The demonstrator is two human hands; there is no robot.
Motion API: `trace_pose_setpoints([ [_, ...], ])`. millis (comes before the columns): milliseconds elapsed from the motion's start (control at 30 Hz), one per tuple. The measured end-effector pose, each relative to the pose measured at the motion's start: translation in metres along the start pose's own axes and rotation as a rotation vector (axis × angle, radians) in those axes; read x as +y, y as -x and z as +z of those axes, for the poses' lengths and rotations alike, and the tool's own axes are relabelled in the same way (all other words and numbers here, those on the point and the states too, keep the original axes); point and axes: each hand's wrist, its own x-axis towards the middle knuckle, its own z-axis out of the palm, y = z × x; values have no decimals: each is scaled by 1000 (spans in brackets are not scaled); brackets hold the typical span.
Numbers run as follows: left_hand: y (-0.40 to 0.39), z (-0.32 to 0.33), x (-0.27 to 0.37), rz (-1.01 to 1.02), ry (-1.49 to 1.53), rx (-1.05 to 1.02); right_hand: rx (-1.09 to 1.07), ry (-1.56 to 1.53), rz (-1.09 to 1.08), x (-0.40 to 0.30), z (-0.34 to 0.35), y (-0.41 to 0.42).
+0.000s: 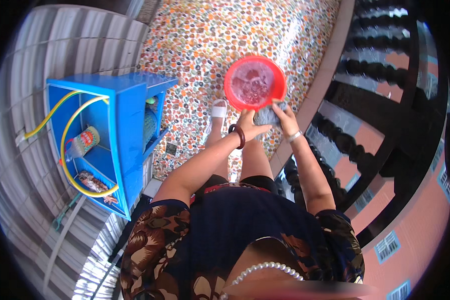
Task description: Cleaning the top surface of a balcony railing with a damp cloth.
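A grey cloth [266,114] is bunched between my two hands at the near rim of a red plastic basin [280,83]. My left hand [252,125], with a dark red bangle at the wrist, grips the cloth's left side. On its other side, my right hand [287,119] has its fingers curled over the fabric; a pale band circles that wrist. Foamy water [252,80] fills part of the basin, and darker shapes in it are too blurred to tell.
On the left stands a blue sink cabinet [129,123] with a yellow hose [64,129] looped across its front. A plastic tub [87,139] and a scrub brush [95,183] are inside. Pebble-patterned flooring [195,41] runs to a tiled ledge [324,67] beside a dark balustrade [360,101].
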Motion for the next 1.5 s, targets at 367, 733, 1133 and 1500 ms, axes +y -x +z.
trace_pose_setpoints([
  [367,108,-167,17,-371,1476,737,-208,-244,-165,-73,77,37],
  [733,177,-388,-30,-576,1317,865,-492,-4,-479,-123,334,63],
  [1133,169,-487,-146,-153,1892,-82,-234,532,-285,-107,428,-34],
  [1500,50,-464,-107,-557,835,507,-539,564,179,-148,374,-135],
])
